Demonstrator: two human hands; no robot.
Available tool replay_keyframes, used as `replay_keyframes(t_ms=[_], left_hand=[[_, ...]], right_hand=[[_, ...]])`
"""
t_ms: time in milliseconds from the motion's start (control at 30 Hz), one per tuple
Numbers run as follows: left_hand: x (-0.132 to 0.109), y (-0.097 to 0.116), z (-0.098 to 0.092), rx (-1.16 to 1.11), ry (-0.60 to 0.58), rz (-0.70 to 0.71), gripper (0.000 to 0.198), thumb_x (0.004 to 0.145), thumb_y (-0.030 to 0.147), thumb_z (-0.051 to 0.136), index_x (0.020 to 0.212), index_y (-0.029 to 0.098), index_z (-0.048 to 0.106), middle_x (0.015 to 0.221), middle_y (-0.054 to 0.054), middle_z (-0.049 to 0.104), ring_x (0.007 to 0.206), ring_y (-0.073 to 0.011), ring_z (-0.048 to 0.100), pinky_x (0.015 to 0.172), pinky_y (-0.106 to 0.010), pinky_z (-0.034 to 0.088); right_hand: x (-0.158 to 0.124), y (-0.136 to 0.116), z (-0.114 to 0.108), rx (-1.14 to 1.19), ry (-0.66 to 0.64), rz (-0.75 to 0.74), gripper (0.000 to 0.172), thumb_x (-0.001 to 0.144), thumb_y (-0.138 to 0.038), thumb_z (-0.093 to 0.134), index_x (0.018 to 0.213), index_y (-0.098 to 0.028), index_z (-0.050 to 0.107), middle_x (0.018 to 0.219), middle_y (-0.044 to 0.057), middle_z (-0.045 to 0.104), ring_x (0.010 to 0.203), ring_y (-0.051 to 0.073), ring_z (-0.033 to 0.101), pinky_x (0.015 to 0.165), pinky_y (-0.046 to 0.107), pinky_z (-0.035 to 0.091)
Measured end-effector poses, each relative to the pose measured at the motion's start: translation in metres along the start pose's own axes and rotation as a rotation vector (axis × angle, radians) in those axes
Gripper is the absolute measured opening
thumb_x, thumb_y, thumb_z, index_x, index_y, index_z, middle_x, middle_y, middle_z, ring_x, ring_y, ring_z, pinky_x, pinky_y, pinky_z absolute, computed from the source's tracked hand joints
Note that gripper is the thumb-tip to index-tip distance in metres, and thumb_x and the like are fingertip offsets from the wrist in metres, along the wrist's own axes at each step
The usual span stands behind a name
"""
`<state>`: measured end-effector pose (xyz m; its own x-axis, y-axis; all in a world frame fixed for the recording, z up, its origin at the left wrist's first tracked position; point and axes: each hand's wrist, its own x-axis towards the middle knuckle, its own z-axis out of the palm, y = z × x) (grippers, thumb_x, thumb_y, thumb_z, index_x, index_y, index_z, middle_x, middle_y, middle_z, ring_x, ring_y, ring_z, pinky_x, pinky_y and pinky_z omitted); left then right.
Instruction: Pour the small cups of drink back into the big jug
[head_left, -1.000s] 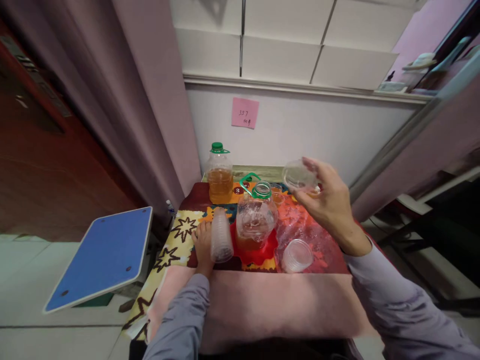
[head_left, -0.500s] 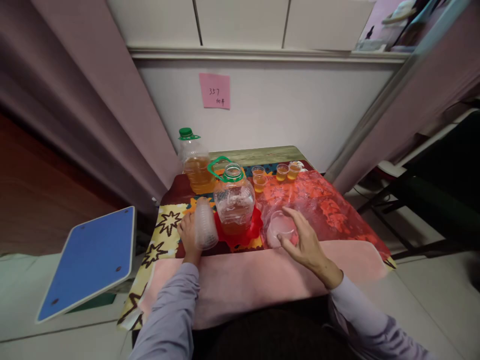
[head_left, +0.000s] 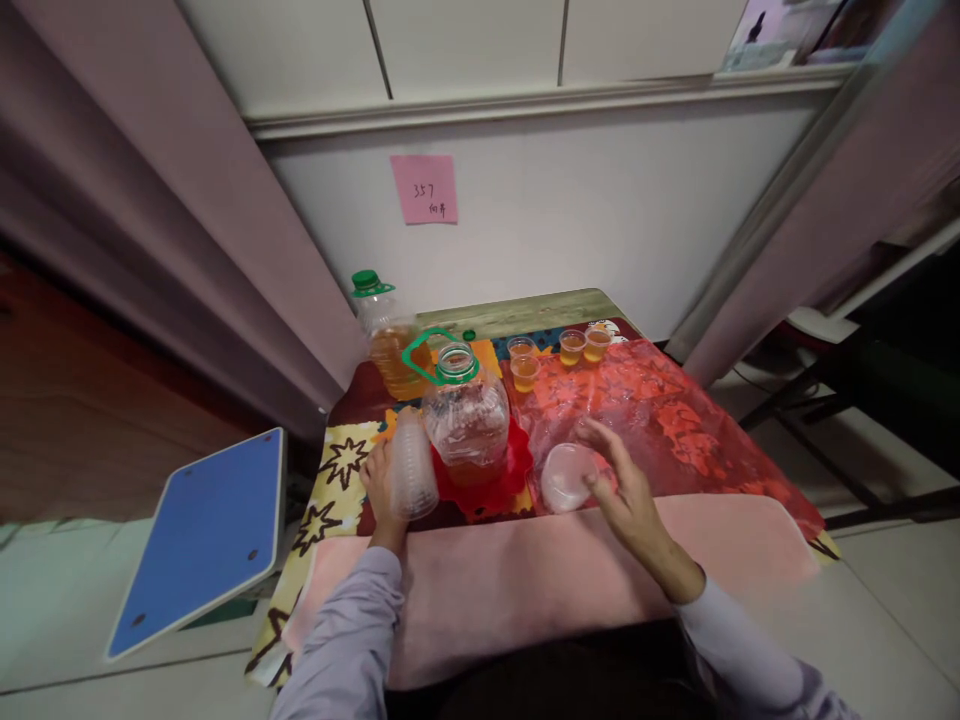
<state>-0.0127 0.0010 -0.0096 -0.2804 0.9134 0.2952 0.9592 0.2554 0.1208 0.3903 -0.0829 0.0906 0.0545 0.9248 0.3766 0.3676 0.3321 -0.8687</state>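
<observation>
My left hand [head_left: 381, 485] is closed on a stack of clear plastic cups [head_left: 415, 468], which leans at a tilt left of the open jug. That clear jug [head_left: 466, 415] has a green ring handle [head_left: 424, 345], no cap, and amber liquid low inside. It stands on a red scalloped tray [head_left: 516, 465]. My right hand [head_left: 626, 490] has its fingers apart just right of a clear round plastic piece [head_left: 568, 478], perhaps a cup or lids, on the table; whether the thumb touches its edge is hard to see.
Several small cups [head_left: 572, 347] stand at the back, at least three holding amber liquid. A capped jug [head_left: 390, 345] of amber liquid is at the back left. A green cap [head_left: 469, 335] lies behind. Pink cloth [head_left: 525, 590] covers the front edge; a blue board [head_left: 206, 530] is left.
My right hand's fingers have drawn off the round plastic piece to its right. My left hand still holds the cup stack. The view has shifted slightly.
</observation>
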Motion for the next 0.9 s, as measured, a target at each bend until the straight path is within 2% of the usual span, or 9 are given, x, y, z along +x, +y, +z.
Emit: replay_keyframes(t_ms=[100, 167, 267, 400, 500, 633, 767, 900], left_hand=[[-0.001, -0.003, 0.004, 0.004, 0.013, -0.003, 0.054, 0.103, 0.015, 0.034, 0.152, 0.018, 0.057, 0.156, -0.018, 0.064, 0.142, -0.0313, 0.060, 0.124, -0.050, 0.049], [-0.001, -0.005, 0.006, 0.004, 0.020, 0.004, 0.054, 0.103, 0.016, 0.036, 0.153, 0.021, 0.057, 0.157, -0.017, 0.064, 0.143, -0.0311, 0.060, 0.124, -0.050, 0.048], [0.000, -0.009, 0.008, 0.003, 0.027, 0.022, 0.053, 0.102, 0.016, 0.037, 0.151, 0.020, 0.059, 0.156, -0.018, 0.065, 0.141, -0.0323, 0.062, 0.122, -0.051, 0.051], [-0.001, -0.014, 0.009, 0.007, 0.035, 0.041, 0.055, 0.100, 0.013, 0.035, 0.146, 0.022, 0.064, 0.153, -0.016, 0.067, 0.134, -0.0333, 0.065, 0.118, -0.052, 0.054], [-0.003, -0.016, 0.010, 0.012, 0.039, 0.049, 0.055, 0.100, 0.013, 0.035, 0.147, 0.020, 0.064, 0.155, -0.016, 0.065, 0.136, -0.0342, 0.063, 0.120, -0.053, 0.053], [-0.004, -0.017, 0.010, 0.022, 0.013, 0.066, 0.056, 0.100, 0.012, 0.035, 0.145, 0.021, 0.065, 0.158, -0.017, 0.064, 0.145, -0.0347, 0.059, 0.123, -0.054, 0.050], [-0.002, -0.015, 0.007, 0.026, 0.014, 0.066, 0.053, 0.101, 0.012, 0.037, 0.144, 0.021, 0.066, 0.154, -0.018, 0.067, 0.142, -0.0344, 0.061, 0.122, -0.055, 0.050], [-0.002, -0.008, 0.003, 0.039, 0.018, 0.042, 0.053, 0.100, 0.010, 0.036, 0.142, 0.022, 0.065, 0.151, -0.017, 0.068, 0.136, -0.0321, 0.065, 0.120, -0.050, 0.051]], right_hand=[[0.042, 0.025, -0.006, 0.100, 0.138, 0.114, 0.063, 0.101, -0.062, 0.068, 0.151, -0.026, 0.058, 0.147, 0.018, 0.071, 0.135, 0.034, 0.070, 0.116, 0.060, 0.056], [0.082, 0.046, -0.001, 0.061, 0.198, 0.161, 0.070, 0.089, -0.069, 0.080, 0.139, -0.022, 0.066, 0.144, 0.020, 0.072, 0.133, 0.037, 0.071, 0.117, 0.063, 0.054], [0.138, 0.073, 0.027, -0.009, 0.158, 0.172, 0.084, 0.070, -0.073, 0.089, 0.130, -0.018, 0.069, 0.135, 0.022, 0.075, 0.126, 0.040, 0.072, 0.115, 0.066, 0.052], [0.182, 0.094, 0.077, -0.095, 0.061, 0.238, 0.080, 0.058, -0.059, 0.097, 0.121, -0.018, 0.069, 0.127, 0.020, 0.078, 0.118, 0.038, 0.073, 0.110, 0.060, 0.056], [0.190, 0.102, 0.101, -0.155, 0.007, 0.297, 0.070, 0.062, -0.049, 0.097, 0.119, -0.021, 0.067, 0.120, 0.015, 0.080, 0.111, 0.033, 0.075, 0.103, 0.052, 0.058], [0.186, 0.109, 0.109, -0.201, 0.021, 0.331, 0.054, 0.070, -0.041, 0.091, 0.114, -0.023, 0.066, 0.114, 0.012, 0.081, 0.103, 0.030, 0.075, 0.096, 0.046, 0.058], [0.177, 0.105, 0.100, -0.107, 0.061, 0.273, 0.054, 0.070, -0.051, 0.085, 0.110, -0.022, 0.066, 0.113, 0.013, 0.080, 0.103, 0.031, 0.072, 0.097, 0.048, 0.057], [0.168, 0.080, 0.076, 0.024, 0.098, 0.188, 0.062, 0.066, -0.061, 0.085, 0.109, -0.021, 0.065, 0.114, 0.015, 0.079, 0.102, 0.032, 0.071, 0.097, 0.051, 0.057]])
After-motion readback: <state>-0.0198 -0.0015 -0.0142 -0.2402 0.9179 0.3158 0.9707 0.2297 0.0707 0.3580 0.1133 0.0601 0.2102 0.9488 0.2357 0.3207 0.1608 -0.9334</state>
